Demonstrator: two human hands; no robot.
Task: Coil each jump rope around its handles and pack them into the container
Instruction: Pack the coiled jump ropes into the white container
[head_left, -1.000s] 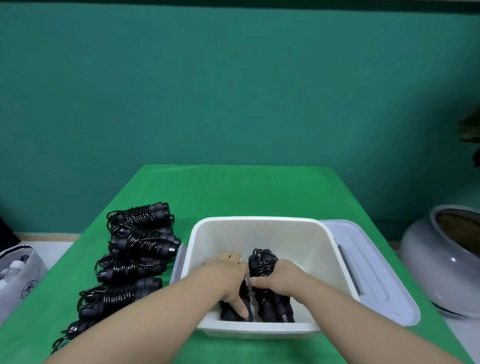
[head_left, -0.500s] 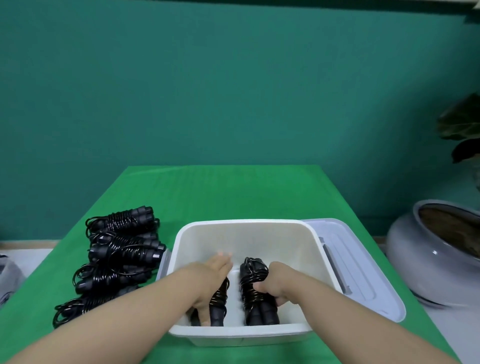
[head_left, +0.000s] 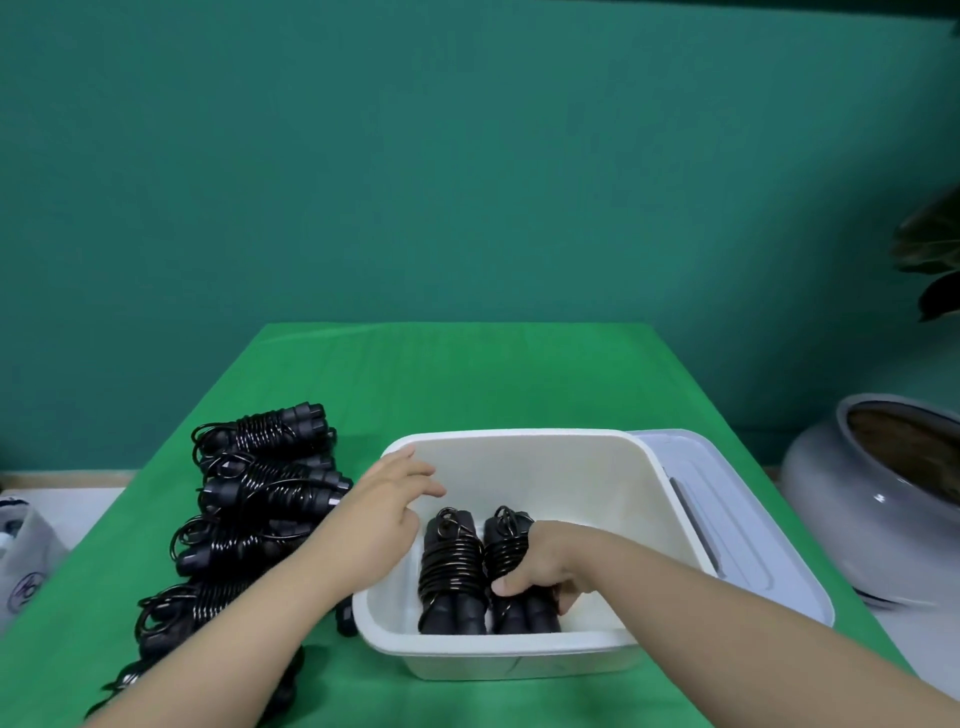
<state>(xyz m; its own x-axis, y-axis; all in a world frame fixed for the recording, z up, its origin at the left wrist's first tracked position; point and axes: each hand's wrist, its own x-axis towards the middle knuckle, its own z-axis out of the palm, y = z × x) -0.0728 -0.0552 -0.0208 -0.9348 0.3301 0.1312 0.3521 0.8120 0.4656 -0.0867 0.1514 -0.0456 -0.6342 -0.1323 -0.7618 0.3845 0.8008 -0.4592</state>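
A white plastic container (head_left: 524, 447) stands on the green table. Two coiled black jump ropes lie side by side on its floor: the left one (head_left: 451, 566) lies free, and my right hand (head_left: 540, 569) grips the right one (head_left: 506, 543) around its coils. My left hand (head_left: 387, 512) hovers above the container's left rim with relaxed, spread fingers and holds nothing. A row of several coiled black jump ropes (head_left: 260, 499) lies on the table left of the container, partly hidden by my left forearm.
The container's grey lid (head_left: 748, 540) lies against its right side. A grey ceramic pot (head_left: 878, 499) stands off the table at the right, with plant leaves (head_left: 930, 260) above it. A white bag (head_left: 21, 561) sits at the far left edge.
My left hand has let go of the left rope in the container and risen up and left over the rim. My right hand stays on the right rope.
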